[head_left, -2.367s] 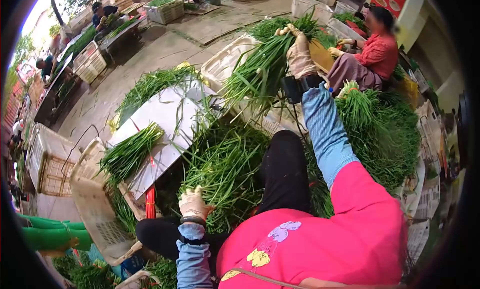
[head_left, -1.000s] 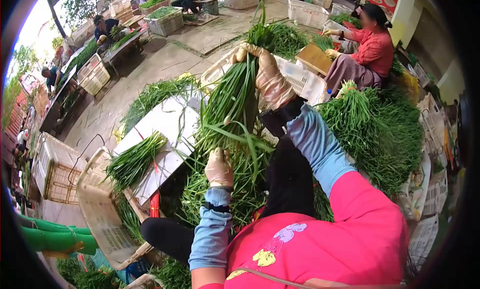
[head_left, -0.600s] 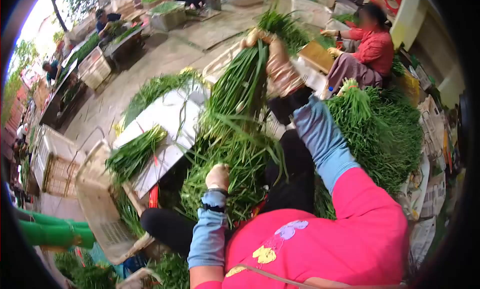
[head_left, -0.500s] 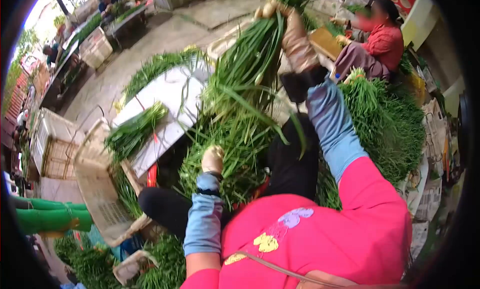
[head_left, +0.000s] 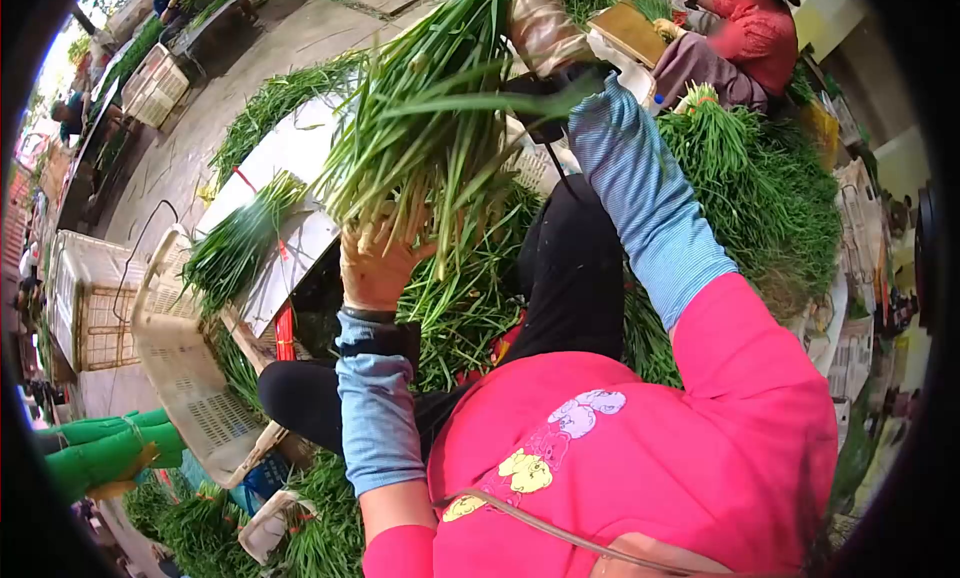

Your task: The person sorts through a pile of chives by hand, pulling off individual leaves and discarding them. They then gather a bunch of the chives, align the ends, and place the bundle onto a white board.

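Observation:
At the top edge my gloved right hand point(head_left: 545, 23) is closed around a large bunch of garlic chives point(head_left: 430, 108), which hangs down to the left. The hand's fingers are partly cut off by the frame. My left hand point(head_left: 375, 266), also gloved, is open against the bunch's lower, pale ends, thumb out to the right and fingers partly hidden by stalks. Below lies a loose heap of chives point(head_left: 465, 308) by my lap. A tied bundle of chives point(head_left: 245, 243) rests on a white board point(head_left: 290, 163) to the left, near red ties point(head_left: 286, 333).
A plastic basket point(head_left: 185, 363) stands left of my knee, with a crate point(head_left: 100, 303) beyond it. More chives point(head_left: 755, 198) are piled at right. A person in red point(head_left: 755, 43) sits behind that pile. Green wrapped poles point(head_left: 115, 453) jut in from the left.
My left hand has gone from the loose heap up and left to the hanging stalk ends. My right hand and its bunch have shifted left and nearer the top edge.

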`<state>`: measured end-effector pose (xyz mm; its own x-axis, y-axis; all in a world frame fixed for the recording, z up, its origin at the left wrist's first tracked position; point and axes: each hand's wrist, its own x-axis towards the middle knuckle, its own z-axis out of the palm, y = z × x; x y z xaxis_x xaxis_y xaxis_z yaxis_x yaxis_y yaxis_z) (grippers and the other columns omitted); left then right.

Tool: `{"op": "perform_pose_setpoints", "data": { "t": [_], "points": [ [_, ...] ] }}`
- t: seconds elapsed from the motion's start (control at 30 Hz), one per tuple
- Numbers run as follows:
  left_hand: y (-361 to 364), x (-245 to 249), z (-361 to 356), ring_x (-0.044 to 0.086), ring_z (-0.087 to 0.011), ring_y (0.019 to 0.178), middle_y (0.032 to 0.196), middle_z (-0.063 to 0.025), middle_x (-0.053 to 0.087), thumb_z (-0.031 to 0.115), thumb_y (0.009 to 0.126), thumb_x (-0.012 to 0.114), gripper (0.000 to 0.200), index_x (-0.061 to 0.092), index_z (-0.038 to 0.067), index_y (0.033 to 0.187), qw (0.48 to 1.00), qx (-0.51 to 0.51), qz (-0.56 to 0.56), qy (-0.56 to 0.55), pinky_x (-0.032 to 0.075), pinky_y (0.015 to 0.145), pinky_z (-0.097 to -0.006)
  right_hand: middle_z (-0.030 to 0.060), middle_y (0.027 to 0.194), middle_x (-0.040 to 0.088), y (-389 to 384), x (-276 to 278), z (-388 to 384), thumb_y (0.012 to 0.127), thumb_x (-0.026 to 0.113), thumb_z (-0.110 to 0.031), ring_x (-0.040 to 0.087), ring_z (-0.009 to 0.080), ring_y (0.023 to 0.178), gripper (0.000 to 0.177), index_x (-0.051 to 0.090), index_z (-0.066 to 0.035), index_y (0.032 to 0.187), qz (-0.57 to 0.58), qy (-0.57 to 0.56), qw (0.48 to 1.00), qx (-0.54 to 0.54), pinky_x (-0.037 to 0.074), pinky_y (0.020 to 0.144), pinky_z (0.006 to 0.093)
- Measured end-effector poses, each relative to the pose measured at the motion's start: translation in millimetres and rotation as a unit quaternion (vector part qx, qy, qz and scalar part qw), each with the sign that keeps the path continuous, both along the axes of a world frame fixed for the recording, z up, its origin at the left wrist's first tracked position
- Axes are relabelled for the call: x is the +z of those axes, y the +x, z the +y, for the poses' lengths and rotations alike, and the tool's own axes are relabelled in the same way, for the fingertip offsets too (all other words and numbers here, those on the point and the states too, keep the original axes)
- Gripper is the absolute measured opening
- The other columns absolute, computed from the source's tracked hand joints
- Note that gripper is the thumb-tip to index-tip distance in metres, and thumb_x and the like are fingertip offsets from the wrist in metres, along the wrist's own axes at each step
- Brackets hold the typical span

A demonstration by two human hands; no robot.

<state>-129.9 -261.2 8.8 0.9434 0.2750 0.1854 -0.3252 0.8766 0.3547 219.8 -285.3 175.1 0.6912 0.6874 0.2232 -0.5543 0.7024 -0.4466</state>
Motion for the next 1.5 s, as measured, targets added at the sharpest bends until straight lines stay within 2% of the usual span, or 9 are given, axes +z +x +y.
{"op": "perform_pose_setpoints", "data": {
  "t": [0.23, 0.4, 0.6, 0.7, 0.73, 0.9, 1.37, 1.43, 1.5],
  "points": [
    [-7.8, -4.8, -10.6, 0.038, -0.0252, 0.126, 0.142, -0.0052, 0.035, 0.048, 0.091, 0.042, 0.056, 0.037, 0.016, 0.136, 0.994, 0.016, 0.081, 0.065, 0.035, 0.095, -0.0517, 0.0094, 0.063, 0.053, -30.8, -6.5, -5.7, 0.085, 0.051, -0.008, 0.054, 0.0242, 0.056, 0.015, 0.048, -0.002, 0.071, 0.062, -0.076, 0.995, -0.034, 0.052, 0.063, 0.0432],
    [6.4, -31.9, 0.2, 0.04, -0.0278, 0.125, 0.14, -0.0109, 0.036, 0.039, 0.095, 0.041, 0.049, 0.033, 0.012, 0.135, 0.971, 0.056, 0.219, 0.07, 0.036, 0.096, -0.049, 0.0129, 0.067, 0.059, -43.6, -5.5, -8.5, 0.085, 0.053, -0.013, 0.058, 0.0254, 0.058, 0.018, 0.053, -0.002, 0.07, -0.098, -0.105, 0.99, -0.005, 0.053, 0.058, 0.0382],
    [-17.8, -81.0, 10.0, 0.058, -0.0168, 0.081, 0.085, -0.0039, 0.061, 0.031, 0.087, 0.057, 0.02, 0.054, 0.013, 0.081, 0.922, 0.133, 0.352, 0.09, 0.048, 0.073, -0.034, 0.0113, 0.064, 0.055, -21.7, 3.2, -13.2, 0.089, 0.047, -0.016, 0.058, 0.0275, 0.063, 0.024, 0.051, -0.001, 0.071, -0.055, -0.047, 0.996, 0.042, 0.052, 0.063, 0.0393],
    [-32.5, -114.8, 17.9, 0.056, -0.0158, 0.072, 0.077, -0.0023, 0.06, 0.027, 0.088, 0.055, 0.017, 0.058, 0.011, 0.084, 0.866, 0.092, 0.454, 0.19, 0.046, 0.066, -0.0328, 0.0116, 0.065, 0.053, -25.1, 12.0, -25.1, 0.089, 0.046, -0.016, 0.056, 0.028, 0.07, 0.026, 0.05, -0.001, 0.069, -0.107, -0.007, 0.993, 0.04, 0.049, 0.069, 0.038],
    [-28.6, -109.6, 6.8, 0.058, -0.0181, 0.088, 0.095, -0.0043, 0.062, 0.028, 0.088, 0.056, 0.022, 0.059, 0.01, 0.101, 0.828, 0.161, 0.48, 0.241, 0.047, 0.075, -0.0366, 0.012, 0.066, 0.053, -29.9, 17.0, -31.6, 0.089, 0.046, -0.016, 0.056, 0.028, 0.071, 0.026, 0.051, -0.001, 0.068, -0.117, -0.018, 0.991, 0.067, 0.049, 0.07, 0.0376],
    [17.1, -5.5, -23.8, 0.053, -0.0185, 0.102, 0.117, -0.0028, 0.054, 0.022, 0.079, 0.069, 0.06, 0.04, 0.016, 0.131, 0.94, 0.174, 0.258, 0.142, 0.045, 0.083, -0.0384, 0.011, 0.072, 0.058, -34.0, -1.7, -25.9, 0.087, 0.051, -0.019, 0.059, 0.026, 0.076, 0.022, 0.054, -0.003, 0.072, -0.158, -0.071, 0.982, 0.069, 0.05, 0.073, 0.036],
    [-1.9, -63.2, -18.2, 0.053, -0.0102, 0.089, 0.105, 0.0022, 0.059, 0.014, 0.089, 0.056, 0.029, 0.053, 0.009, 0.118, 0.959, 0.218, 0.179, 0.009, 0.041, 0.071, -0.0262, 0.0054, 0.064, 0.055, -64.3, -4.3, -30.9, 0.086, 0.053, -0.018, 0.058, 0.0214, 0.071, 0.021, 0.053, -0.004, 0.07, -0.096, -0.07, 0.984, 0.136, 0.051, 0.065, 0.0349],
    [1.8, -57.2, -18.5, 0.056, -0.0114, 0.074, 0.099, -0.0016, 0.062, 0.016, 0.087, 0.059, 0.032, 0.053, 0.005, 0.116, 0.922, 0.215, 0.3, 0.112, 0.043, 0.057, -0.0241, 0.005, 0.062, 0.054, -67.7, -3.1, -31.2, 0.084, 0.057, -0.019, 0.058, 0.0218, 0.07, 0.021, 0.053, -0.004, 0.07, -0.07, -0.086, 0.985, 0.132, 0.05, 0.066, 0.0344],
    [4.2, -69.0, -20.5, 0.057, -0.0122, 0.066, 0.09, -0.0049, 0.064, 0.02, 0.085, 0.062, 0.032, 0.055, 0.003, 0.111, 0.789, 0.319, 0.299, 0.432, 0.042, 0.051, -0.023, 0.0104, 0.067, 0.058, -60.4, -7.9, -27.5, 0.086, 0.053, -0.022, 0.058, 0.0231, 0.065, 0.026, 0.055, -0.002, 0.07, -0.073, -0.076, 0.983, 0.149, 0.051, 0.063, 0.0352]
  ]
}}
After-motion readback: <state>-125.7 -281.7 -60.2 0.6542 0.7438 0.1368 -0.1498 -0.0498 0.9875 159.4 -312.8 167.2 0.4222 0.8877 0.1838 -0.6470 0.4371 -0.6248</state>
